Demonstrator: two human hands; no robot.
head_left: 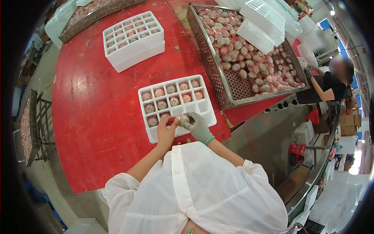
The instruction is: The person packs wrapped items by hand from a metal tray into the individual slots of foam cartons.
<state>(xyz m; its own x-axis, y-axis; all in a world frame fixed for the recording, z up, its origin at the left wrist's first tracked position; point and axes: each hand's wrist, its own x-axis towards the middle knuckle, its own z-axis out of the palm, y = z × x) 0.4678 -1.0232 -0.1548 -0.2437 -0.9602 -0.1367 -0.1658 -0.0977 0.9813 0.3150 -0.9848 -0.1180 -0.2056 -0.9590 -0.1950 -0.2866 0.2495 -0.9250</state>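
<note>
A round, egg-like item in clear printed plastic, a wrapped egg [181, 120], is between my two hands over the near part of a white foam tray [214, 117]. My right hand [200, 128], in a grey glove with a green cuff, grips it from the right. The bare fingers of my left hand [166, 132] pinch at its left side. Several wrapped eggs [161, 104] sit one to a compartment in the far and left parts of the tray. Bare compartments show at the right, and my hands hide part of the near rows.
Filled foam trays [134, 54] are stacked farther back on the red table [89, 117]. At the right, a perforated metal bin [212, 66] holds many loose wrapped eggs and white foam pieces [255, 35]. A co-worker [331, 84] stands beyond it. Another metal tray [97, 17] lies far left.
</note>
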